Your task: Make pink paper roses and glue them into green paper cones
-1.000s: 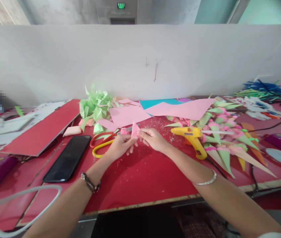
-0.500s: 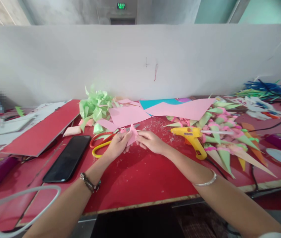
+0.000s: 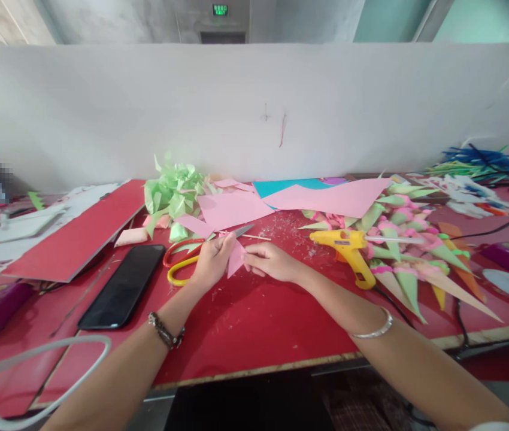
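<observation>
Between both hands, over the middle of the red table, is a small piece of pink paper [image 3: 236, 260]. My left hand [image 3: 212, 258] is closed on its upper left part, thumb on top. The fingertips of my right hand [image 3: 272, 261] pinch its right edge. Just behind and left of my left hand lie scissors [image 3: 184, 273] with red and yellow handles, their blades partly hidden by that hand. A thin pale stick [image 3: 255, 237] lies just beyond the paper. Larger pink sheets [image 3: 235, 209] rest farther back.
A yellow glue gun [image 3: 348, 250] lies right of my hands, beside a heap of green and pink paper cones [image 3: 405, 239]. On the left are a black phone [image 3: 122, 287], crumpled green paper [image 3: 176, 188] and a red board [image 3: 79, 233]. A white partition [image 3: 218, 114] stands behind.
The pink paper has turned so that a corner points down toward me, and more of it shows. My hands have shifted slightly, and the thin stick beyond them is now uncovered.
</observation>
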A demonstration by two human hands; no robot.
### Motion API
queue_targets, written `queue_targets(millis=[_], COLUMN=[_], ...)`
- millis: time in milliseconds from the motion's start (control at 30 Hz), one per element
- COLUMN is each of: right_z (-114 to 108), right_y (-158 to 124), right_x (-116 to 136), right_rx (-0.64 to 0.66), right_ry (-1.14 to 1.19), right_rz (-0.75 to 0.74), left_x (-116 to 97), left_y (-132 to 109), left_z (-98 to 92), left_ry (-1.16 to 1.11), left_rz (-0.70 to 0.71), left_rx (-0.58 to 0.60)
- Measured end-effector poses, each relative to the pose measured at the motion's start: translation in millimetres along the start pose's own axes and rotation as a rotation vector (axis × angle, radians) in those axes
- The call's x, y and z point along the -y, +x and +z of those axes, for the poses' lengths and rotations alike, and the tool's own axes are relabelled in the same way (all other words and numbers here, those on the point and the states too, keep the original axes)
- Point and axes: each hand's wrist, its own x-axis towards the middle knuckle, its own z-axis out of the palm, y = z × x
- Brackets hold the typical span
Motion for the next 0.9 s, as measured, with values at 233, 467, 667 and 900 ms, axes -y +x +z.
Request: queue_targets(millis=[233,467,667,900], right_z=[-1,-11,-18,-24], right_y=[2,6,8,12], right_x=[-2,-12,-28,-28], right_rx=[-0.055,-0.374,-0.314,-0.200], right_ry=[0.032,-0.370,-0.845,-0.991], right_rz=[-0.019,-0.121,-0.073,0.122], left_x=[-1,6,9,18], left_y=[0,8,18,21], left_z=[-2.2,-7.0,-20.3,-21.4], left_ry=[-0.108,-0.328,-0.565,-0.442], left_rz=[-0.108,-0.124,-0.103,-0.128], left_rx=[0.027,-0.184,-0.435,-0.426])
